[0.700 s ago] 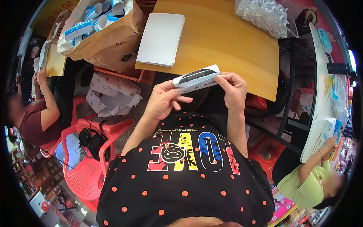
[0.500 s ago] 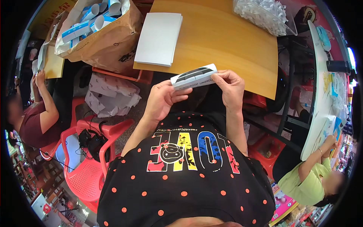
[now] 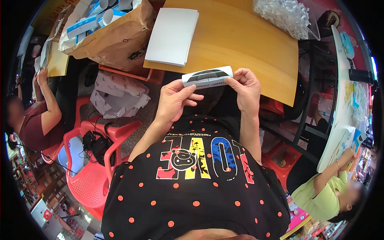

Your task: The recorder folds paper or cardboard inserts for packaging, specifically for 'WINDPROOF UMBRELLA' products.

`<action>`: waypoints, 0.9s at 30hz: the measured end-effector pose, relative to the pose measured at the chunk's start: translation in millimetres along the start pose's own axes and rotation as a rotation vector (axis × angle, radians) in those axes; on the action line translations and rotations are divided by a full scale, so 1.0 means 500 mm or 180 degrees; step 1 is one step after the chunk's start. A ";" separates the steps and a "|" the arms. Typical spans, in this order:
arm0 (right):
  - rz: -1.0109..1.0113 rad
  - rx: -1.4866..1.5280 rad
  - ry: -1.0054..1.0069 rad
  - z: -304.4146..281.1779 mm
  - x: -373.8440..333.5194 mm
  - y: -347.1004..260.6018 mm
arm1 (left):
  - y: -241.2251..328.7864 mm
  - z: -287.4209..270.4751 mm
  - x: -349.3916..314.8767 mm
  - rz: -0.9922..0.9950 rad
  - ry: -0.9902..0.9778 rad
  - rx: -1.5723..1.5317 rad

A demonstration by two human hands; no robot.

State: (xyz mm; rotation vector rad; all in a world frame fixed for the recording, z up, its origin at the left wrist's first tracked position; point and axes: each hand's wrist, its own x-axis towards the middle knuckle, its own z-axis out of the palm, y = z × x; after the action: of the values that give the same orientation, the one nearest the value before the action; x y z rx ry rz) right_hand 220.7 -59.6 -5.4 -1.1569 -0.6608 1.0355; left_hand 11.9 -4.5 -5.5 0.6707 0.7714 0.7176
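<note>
A white card rolled into a tube (image 3: 207, 76), printed with a black umbrella picture, is held level between my two hands just off the table's near edge. My left hand (image 3: 175, 99) pinches its left end, thumb on the front, with some lower fingers loose. At the right end, my right hand (image 3: 246, 89) grips it between thumb and fingers. Beyond it on the yellow wooden table (image 3: 240, 44) lies a stack of white sheets (image 3: 171, 37). Whether the roll's seam is joined cannot be seen.
At the far left stands a brown paper bag (image 3: 116, 39) full of blue-and-white rolled tubes. A clear bin (image 3: 285, 16) of white pieces sits at the far right. Red plastic chair (image 3: 90, 180) to my left; one person (image 3: 38, 120) works at left, another (image 3: 324, 192) at right.
The rolled card has levelled out and turned so its umbrella picture faces me more. My left thumb has come onto its front, and my right fingers have shifted at the right end.
</note>
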 end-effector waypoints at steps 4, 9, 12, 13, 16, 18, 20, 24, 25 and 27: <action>0.0176 0.0194 -0.0021 0.001 0.002 -0.002 | -0.005 -0.007 0.003 -0.0008 -0.0089 -0.0142; 0.0214 0.0321 -0.0018 -0.007 0.000 0.007 | -0.009 -0.005 0.004 -0.0047 -0.0066 -0.0262; 0.0221 0.0337 -0.0008 -0.006 -0.001 0.006 | -0.009 0.006 0.003 0.0028 -0.0026 -0.0275; 0.0228 0.0325 -0.0005 -0.006 0.000 0.007 | -0.009 0.010 0.003 0.0074 -0.0003 -0.0271; 0.0300 0.0260 -0.0012 -0.006 0.000 0.009 | -0.012 0.009 -0.001 0.0353 -0.0057 -0.0076; 0.0371 0.0187 -0.0026 -0.004 -0.001 0.010 | -0.015 0.009 -0.002 0.0467 -0.0040 0.0011; 0.0446 0.0093 -0.0044 -0.003 -0.001 0.009 | -0.015 0.008 -0.002 0.0522 -0.0025 0.0050; 0.0423 0.0161 -0.0199 -0.005 -0.003 0.009 | -0.017 0.006 -0.002 0.0504 -0.0021 0.0015; 0.0418 0.0168 -0.0210 -0.006 -0.002 0.010 | -0.018 0.005 -0.001 0.0497 -0.0023 0.0002; 0.0409 0.0169 -0.0218 -0.008 -0.003 0.013 | -0.017 0.007 -0.001 0.0497 0.0001 -0.0011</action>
State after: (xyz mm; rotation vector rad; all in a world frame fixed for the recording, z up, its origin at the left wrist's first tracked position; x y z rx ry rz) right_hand 221.6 -62.0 -12.6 -1.1331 -0.6152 1.1991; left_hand 17.0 -11.0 -9.9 0.7333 0.7233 0.8607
